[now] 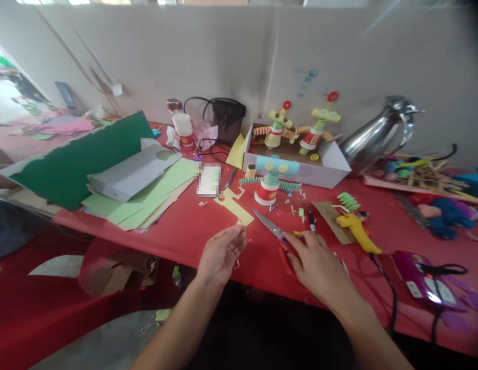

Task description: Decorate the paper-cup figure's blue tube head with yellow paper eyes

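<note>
My left hand (222,253) is closed in a pinch over the front of the red table. Its fingertips come close to a cut piece of yellow paper (236,209); whether they grip it or something smaller is hidden. My right hand (316,264) is wrapped over the red handles of a pair of scissors (270,225), whose blades point away to the left and look closed. Just beyond them stands a paper-cup figure (267,192) with a light-blue roll on top and green folded-paper arms. Paper scraps and a black pen (312,221) lie near my right hand.
At left, green and white boards lie on coloured paper sheets (146,203). A white box (300,174) behind holds two more figures. A steel jug (372,136) leans at right. A yellow glue gun (356,231) and a purple device (424,280) with cables lie on the right.
</note>
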A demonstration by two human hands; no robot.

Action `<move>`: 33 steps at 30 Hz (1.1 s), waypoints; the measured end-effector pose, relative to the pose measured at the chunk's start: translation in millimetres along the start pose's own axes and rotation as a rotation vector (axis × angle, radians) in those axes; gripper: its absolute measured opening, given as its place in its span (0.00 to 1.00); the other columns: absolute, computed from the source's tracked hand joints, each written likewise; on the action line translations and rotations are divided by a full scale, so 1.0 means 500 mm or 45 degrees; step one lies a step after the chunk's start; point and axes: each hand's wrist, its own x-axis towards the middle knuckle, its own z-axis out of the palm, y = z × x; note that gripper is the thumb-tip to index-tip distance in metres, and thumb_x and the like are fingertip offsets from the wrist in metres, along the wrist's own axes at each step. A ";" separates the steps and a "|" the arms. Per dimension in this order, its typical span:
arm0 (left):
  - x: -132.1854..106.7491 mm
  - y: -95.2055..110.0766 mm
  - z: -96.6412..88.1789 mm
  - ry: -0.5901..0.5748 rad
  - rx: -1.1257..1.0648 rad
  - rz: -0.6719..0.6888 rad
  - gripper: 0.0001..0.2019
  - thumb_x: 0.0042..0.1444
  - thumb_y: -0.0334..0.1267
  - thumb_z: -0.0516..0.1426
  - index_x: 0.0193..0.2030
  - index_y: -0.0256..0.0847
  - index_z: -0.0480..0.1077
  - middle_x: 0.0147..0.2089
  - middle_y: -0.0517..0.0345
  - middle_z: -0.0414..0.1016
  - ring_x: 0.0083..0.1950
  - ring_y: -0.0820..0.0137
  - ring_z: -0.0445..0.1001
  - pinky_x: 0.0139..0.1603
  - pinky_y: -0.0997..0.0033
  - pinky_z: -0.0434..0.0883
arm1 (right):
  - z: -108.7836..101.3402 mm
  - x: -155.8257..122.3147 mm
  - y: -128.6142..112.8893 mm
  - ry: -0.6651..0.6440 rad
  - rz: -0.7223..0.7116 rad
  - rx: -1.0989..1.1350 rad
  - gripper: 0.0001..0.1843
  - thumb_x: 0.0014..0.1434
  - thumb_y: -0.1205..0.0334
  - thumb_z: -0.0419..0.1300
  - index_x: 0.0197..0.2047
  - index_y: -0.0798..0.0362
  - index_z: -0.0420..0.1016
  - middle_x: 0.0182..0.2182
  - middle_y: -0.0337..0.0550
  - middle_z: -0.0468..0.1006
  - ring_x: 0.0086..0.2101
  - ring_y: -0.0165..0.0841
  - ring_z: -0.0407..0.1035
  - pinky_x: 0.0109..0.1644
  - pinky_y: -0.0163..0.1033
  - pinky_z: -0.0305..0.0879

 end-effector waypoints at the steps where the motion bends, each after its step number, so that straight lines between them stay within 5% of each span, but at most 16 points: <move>1: -0.002 -0.004 0.000 -0.018 0.064 0.015 0.05 0.46 0.30 0.69 0.31 0.33 0.79 0.32 0.52 0.81 0.32 0.73 0.78 0.41 0.74 0.76 | -0.008 0.003 -0.009 0.056 -0.009 -0.005 0.21 0.60 0.68 0.57 0.56 0.52 0.76 0.47 0.56 0.77 0.46 0.52 0.73 0.48 0.57 0.71; 5: -0.017 -0.018 0.005 -0.179 0.354 0.061 0.09 0.45 0.36 0.71 0.31 0.34 0.81 0.30 0.52 0.81 0.32 0.74 0.77 0.40 0.76 0.73 | -0.036 0.034 -0.059 0.260 -0.115 0.459 0.16 0.66 0.61 0.56 0.55 0.51 0.77 0.49 0.50 0.78 0.48 0.44 0.74 0.51 0.49 0.73; 9: -0.026 -0.016 0.012 -0.289 0.326 -0.007 0.09 0.47 0.38 0.69 0.32 0.34 0.81 0.31 0.51 0.81 0.32 0.73 0.76 0.39 0.75 0.73 | -0.041 0.071 -0.095 0.289 -0.131 0.891 0.11 0.67 0.63 0.57 0.43 0.49 0.82 0.38 0.42 0.82 0.38 0.34 0.78 0.43 0.37 0.75; 18: -0.030 0.014 0.018 -0.288 0.168 -0.288 0.09 0.53 0.32 0.64 0.41 0.33 0.81 0.41 0.49 0.81 0.40 0.72 0.78 0.47 0.72 0.75 | -0.032 0.087 -0.087 0.586 -0.285 0.884 0.09 0.65 0.68 0.59 0.42 0.49 0.81 0.38 0.42 0.79 0.38 0.33 0.75 0.44 0.38 0.73; 21: -0.005 0.050 0.001 -0.297 0.637 0.101 0.12 0.57 0.40 0.63 0.45 0.39 0.80 0.47 0.48 0.80 0.45 0.67 0.78 0.51 0.66 0.75 | -0.045 0.103 -0.070 0.596 -0.236 0.892 0.05 0.65 0.67 0.60 0.40 0.51 0.78 0.37 0.42 0.78 0.39 0.34 0.74 0.46 0.38 0.71; 25: 0.079 0.132 -0.046 0.199 1.828 1.349 0.13 0.61 0.46 0.58 0.33 0.41 0.78 0.46 0.49 0.79 0.52 0.58 0.75 0.59 0.52 0.70 | -0.046 0.131 -0.039 0.512 -0.179 0.898 0.05 0.67 0.65 0.57 0.38 0.51 0.73 0.36 0.41 0.77 0.37 0.33 0.72 0.43 0.38 0.68; 29: 0.150 0.179 -0.089 0.286 2.117 1.487 0.14 0.64 0.40 0.54 0.51 0.44 0.77 0.62 0.45 0.71 0.70 0.47 0.58 0.70 0.42 0.57 | -0.015 0.139 -0.025 0.509 -0.174 0.898 0.05 0.68 0.66 0.56 0.38 0.51 0.71 0.34 0.40 0.76 0.35 0.32 0.71 0.41 0.38 0.66; 33: 0.176 0.169 -0.104 0.493 2.544 1.430 0.22 0.66 0.44 0.53 0.65 0.50 0.67 0.72 0.44 0.57 0.74 0.43 0.47 0.67 0.35 0.56 | 0.009 0.131 -0.024 0.530 -0.162 0.902 0.04 0.67 0.66 0.58 0.39 0.51 0.73 0.35 0.40 0.78 0.37 0.33 0.73 0.43 0.37 0.67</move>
